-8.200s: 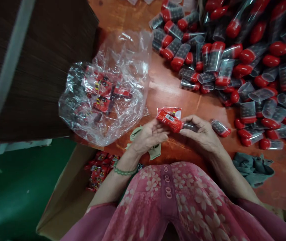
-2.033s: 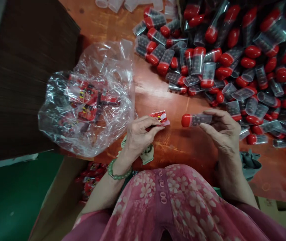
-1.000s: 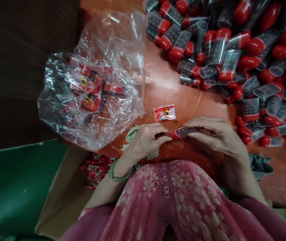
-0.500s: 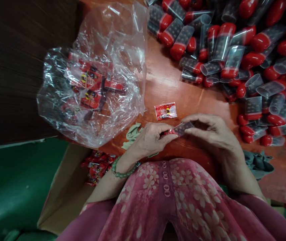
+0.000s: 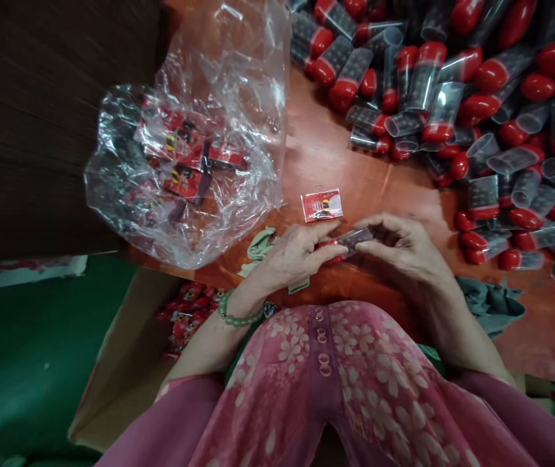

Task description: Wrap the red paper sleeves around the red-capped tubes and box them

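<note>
Near the table's front edge, my left hand (image 5: 292,256) grips the red end of a clear plastic tube (image 5: 355,240). My right hand (image 5: 399,243) pinches the tube's other end between thumb and fingers. Dark balls or a dotted pattern show through the tube, which lies almost level between both hands. Just beyond my left fingers, a red printed card packet (image 5: 322,205) rests on the table (image 5: 316,155). My left fingers hide part of the red end.
A crinkled clear bag (image 5: 258,143) with red printed packets is at the left. Many red-capped tubes (image 5: 437,117) are heaped at the right. An open cardboard box (image 5: 117,350) stands below left; a dark green cloth (image 5: 491,305) lies by my right forearm.
My left fingers have shifted along the red end and its index finger now reaches further out. The view has moved slightly. Both hands still hold the tube.
</note>
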Demonstrator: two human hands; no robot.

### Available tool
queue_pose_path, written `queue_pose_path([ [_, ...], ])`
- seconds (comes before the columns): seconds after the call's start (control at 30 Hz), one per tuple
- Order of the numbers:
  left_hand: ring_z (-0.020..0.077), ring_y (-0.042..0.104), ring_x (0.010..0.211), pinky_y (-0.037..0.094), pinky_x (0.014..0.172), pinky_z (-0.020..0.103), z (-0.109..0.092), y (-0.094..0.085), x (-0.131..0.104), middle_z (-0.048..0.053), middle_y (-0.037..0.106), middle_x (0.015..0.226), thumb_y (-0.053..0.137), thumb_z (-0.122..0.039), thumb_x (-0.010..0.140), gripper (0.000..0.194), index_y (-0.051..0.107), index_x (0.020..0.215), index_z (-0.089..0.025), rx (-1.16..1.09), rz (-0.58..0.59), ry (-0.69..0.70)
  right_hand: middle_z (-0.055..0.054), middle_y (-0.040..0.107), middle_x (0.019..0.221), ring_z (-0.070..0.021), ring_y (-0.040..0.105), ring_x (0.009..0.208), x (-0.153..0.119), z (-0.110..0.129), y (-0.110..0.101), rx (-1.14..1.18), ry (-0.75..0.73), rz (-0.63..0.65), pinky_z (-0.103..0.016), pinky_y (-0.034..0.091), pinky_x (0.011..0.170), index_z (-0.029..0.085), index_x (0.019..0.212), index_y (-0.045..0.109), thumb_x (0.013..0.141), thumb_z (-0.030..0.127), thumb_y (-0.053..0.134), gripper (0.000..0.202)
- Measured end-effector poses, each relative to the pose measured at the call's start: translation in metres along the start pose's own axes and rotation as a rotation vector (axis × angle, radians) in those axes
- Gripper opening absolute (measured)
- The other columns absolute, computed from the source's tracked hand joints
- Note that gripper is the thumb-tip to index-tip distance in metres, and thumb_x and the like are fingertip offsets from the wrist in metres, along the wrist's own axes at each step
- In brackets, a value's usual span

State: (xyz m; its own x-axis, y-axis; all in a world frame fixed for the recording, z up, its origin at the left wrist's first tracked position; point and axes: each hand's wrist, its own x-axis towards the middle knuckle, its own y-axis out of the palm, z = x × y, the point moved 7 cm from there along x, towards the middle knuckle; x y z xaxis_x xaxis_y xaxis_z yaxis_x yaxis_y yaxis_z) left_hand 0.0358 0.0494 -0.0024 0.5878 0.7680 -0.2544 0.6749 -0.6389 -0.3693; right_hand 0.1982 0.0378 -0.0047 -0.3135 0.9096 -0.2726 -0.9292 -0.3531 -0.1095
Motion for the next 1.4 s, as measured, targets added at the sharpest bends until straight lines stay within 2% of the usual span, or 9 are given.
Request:
queue_pose_path([
  [0.17,0.0173,0.067,0.079,0.047,0.071,0.026,0.001,-0.010,-0.010,0.007,0.077,0.100,0.068,-0.055,0.081,0.058,0.065,0.124,-0.017,0.078,-0.027,-0.031,0.000,0.072,0.084,-0.0152,0.067,0.068,-0.009,-0.011,0.001,0.037,0.041,-0.070,-0.027,0.053,0.064,0.023,0.106,0.070,0.079,0.037,0.079,0.032],
  [0.27,0.0141,0.062,0.067,0.042,0.063,0.024,0.006,-0.012,-0.013,0.003,0.074,0.080,0.074,-0.052,0.075,0.044,0.073,0.100,-0.016,0.087,-0.036,-0.082,0.000,0.073,0.086,-0.0157,0.067,0.072,-0.011,-0.007,0.002,0.003,-0.003,-0.083,-0.028,0.054,0.069,0.024,0.107,0.070,0.080,0.035,0.078,0.030],
  [0.37,0.0079,0.043,0.051,0.028,0.051,0.022,0.010,-0.004,-0.012,-0.004,0.055,0.055,0.066,-0.047,0.081,0.034,0.071,0.076,-0.014,0.013,0.045,-0.146,-0.001,0.074,0.096,-0.0164,0.069,0.083,-0.013,0.005,0.004,-0.108,-0.107,-0.086,-0.029,0.053,0.078,0.023,0.106,0.071,0.083,0.031,0.076,0.025],
  [0.6,0.0068,0.032,0.051,0.021,0.048,0.023,0.001,0.016,-0.004,-0.005,0.038,0.057,0.055,-0.057,0.085,0.047,0.056,0.065,-0.015,-0.158,0.272,-0.136,-0.002,0.075,0.089,-0.0152,0.067,0.074,-0.013,0.006,0.013,-0.134,-0.039,0.023,-0.028,0.053,0.071,0.019,0.108,0.070,0.085,0.029,0.071,0.025],
  [0.9,0.0069,0.035,0.053,0.026,0.050,0.021,0.009,0.008,-0.002,-0.004,0.045,0.060,0.062,-0.052,0.083,0.039,0.065,0.075,-0.013,-0.284,0.231,-0.172,-0.003,0.075,0.102,-0.0170,0.070,0.090,-0.008,0.008,0.004,-0.077,-0.077,-0.010,-0.032,0.056,0.084,0.026,0.116,0.071,0.086,0.034,0.072,0.031],
  [1.03,0.0066,0.034,0.052,0.025,0.048,0.021,0.011,0.017,-0.002,-0.004,0.042,0.059,0.056,-0.054,0.086,0.044,0.061,0.070,-0.013,-0.378,0.275,-0.196,-0.003,0.074,0.100,-0.0142,0.069,0.080,-0.008,-0.003,0.010,0.041,-0.010,-0.058,-0.028,0.058,0.074,0.026,0.127,0.063,0.085,0.035,0.074,0.045],
  [1.13,0.0075,0.042,0.055,0.033,0.051,0.021,0.010,0.022,-0.001,-0.001,0.052,0.063,0.055,-0.053,0.087,0.043,0.061,0.071,-0.013,-0.444,0.298,-0.204,-0.003,0.075,0.098,-0.0135,0.069,0.079,-0.010,-0.011,0.014,0.100,0.039,-0.090,-0.026,0.058,0.072,0.023,0.117,0.067,0.080,0.035,0.077,0.040],
  [1.23,0.0105,0.057,0.064,0.045,0.061,0.023,0.011,0.026,-0.003,0.003,0.065,0.073,0.058,-0.053,0.087,0.041,0.062,0.079,-0.013,-0.561,0.288,-0.238,-0.004,0.075,0.099,-0.0160,0.071,0.084,-0.010,-0.009,0.015,0.035,0.011,-0.091,-0.030,0.058,0.078,0.022,0.116,0.068,0.084,0.038,0.073,0.036],
  [1.4,0.0098,0.062,0.059,0.048,0.058,0.021,0.015,0.037,-0.008,0.004,0.069,0.069,0.066,-0.062,0.080,0.049,0.063,0.081,-0.013,-0.877,0.178,-0.313,-0.007,0.072,0.108,-0.0213,0.068,0.095,-0.015,0.009,0.024,-0.270,-0.186,-0.091,-0.037,0.056,0.089,0.021,0.136,0.058,0.082,0.042,0.075,0.061],
])
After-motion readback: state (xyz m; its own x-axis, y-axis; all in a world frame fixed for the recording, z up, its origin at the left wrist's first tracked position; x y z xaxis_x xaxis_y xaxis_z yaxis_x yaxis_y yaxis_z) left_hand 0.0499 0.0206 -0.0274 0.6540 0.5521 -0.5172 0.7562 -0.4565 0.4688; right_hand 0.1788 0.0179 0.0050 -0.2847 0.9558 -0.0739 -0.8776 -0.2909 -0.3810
